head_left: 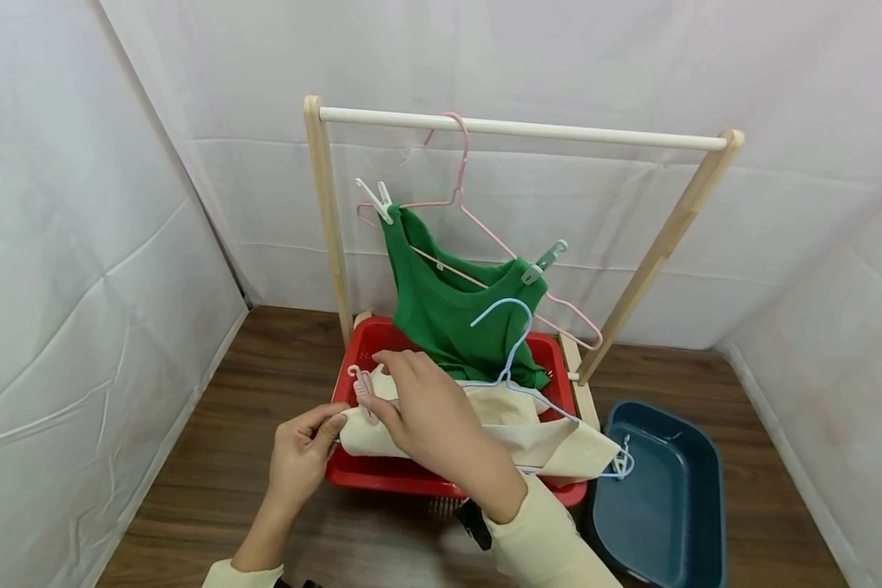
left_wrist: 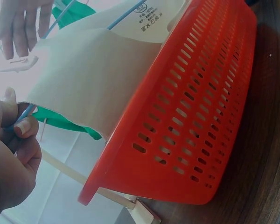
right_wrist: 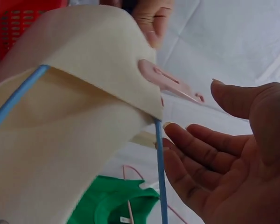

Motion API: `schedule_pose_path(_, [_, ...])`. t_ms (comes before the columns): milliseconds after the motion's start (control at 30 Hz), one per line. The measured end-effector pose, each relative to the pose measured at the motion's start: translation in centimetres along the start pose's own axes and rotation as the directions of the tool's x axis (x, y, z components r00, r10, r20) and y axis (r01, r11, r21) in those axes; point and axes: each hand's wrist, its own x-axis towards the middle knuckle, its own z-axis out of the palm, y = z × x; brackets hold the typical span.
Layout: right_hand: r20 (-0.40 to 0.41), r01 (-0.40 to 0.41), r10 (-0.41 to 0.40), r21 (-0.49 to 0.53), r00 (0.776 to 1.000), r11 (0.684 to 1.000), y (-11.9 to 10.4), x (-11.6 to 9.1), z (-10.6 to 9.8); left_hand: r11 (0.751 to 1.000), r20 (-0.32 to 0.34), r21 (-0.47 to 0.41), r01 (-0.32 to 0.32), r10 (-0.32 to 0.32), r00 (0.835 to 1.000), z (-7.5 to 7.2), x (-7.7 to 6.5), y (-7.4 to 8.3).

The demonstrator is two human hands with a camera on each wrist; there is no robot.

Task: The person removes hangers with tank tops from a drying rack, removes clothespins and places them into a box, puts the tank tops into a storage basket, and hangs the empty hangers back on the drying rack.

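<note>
A cream garment (head_left: 591, 454) lies over the red basket, with a light blue hanger (head_left: 508, 377) inside it. At the garment's left shoulder, my left hand (head_left: 299, 457) pinches the hanger's end between thumb and fingers, right at the cloth edge (left_wrist: 60, 100). A pink clothespin (right_wrist: 165, 81) is clipped on that same shoulder. Beside the clothespin, my right hand (head_left: 437, 416) has its fingers extended and thumb apart; the right wrist view shows a gap between this hand (right_wrist: 224, 154) and the clothespin. A white clip (head_left: 620, 464) sits at the hanger's other end.
The red basket (head_left: 389, 482) stands before a wooden rack with a white rail (head_left: 595, 129). From the rail hangs a pink hanger (head_left: 461, 167) with a green top (head_left: 448, 286), held by a white clip (head_left: 378, 202) and a green clip (head_left: 544, 263). A blue basin (head_left: 654, 498) is at right.
</note>
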Motion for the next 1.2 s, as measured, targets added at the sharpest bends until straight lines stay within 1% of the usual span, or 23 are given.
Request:
schedule_pose_path(133, [-0.005,0.029,-0.029,-0.067,1.0,0.997,-0.1,0.6,0.7,1.0,0.008,-0.01,-0.008,0.008,1.0,0.0,0.1,0.0])
schedule_pose_path(267, [-0.02,0.034,-0.036,-0.093,0.999,0.995,-0.1,0.9,1.1,1.0,0.018,-0.013,-0.012,0.012,1.0,0.1,0.1,-0.1])
schedule_pose_path(400, [-0.022,0.014,-0.016,-0.101,1.0,0.995,-0.2,1.1,1.4,1.0,0.015,-0.012,0.002,-0.002,1.0,0.2,0.0,-0.1])
schedule_pose_path(567, [-0.027,-0.049,0.046,-0.13,0.999,0.99,-0.2,1.3,1.6,1.0,0.017,-0.019,0.002,-0.002,1.0,0.4,-0.1,-0.3])
schedule_pose_path(667, [-0.02,-0.079,0.077,-0.107,0.997,0.991,0.0,1.4,1.7,1.0,0.016,-0.02,-0.011,0.011,1.0,0.5,-0.1,-0.5])
schedule_pose_path(800, [-0.017,-0.096,0.095,-0.059,0.995,0.994,0.0,1.6,1.8,1.0,0.005,-0.02,-0.021,0.021,1.0,0.6,-0.1,-0.5])
schedule_pose_path(933, [-0.033,-0.106,0.105,-0.054,0.994,0.993,0.0,1.7,1.8,1.0,0.004,-0.02,-0.016,0.016,1.0,0.5,0.0,-0.4])
schedule_pose_path(1200, [-0.023,-0.119,0.119,-0.02,0.993,0.993,-0.1,1.9,2.0,1.0,-0.001,-0.01,-0.005,0.005,1.0,0.3,0.0,-0.2])
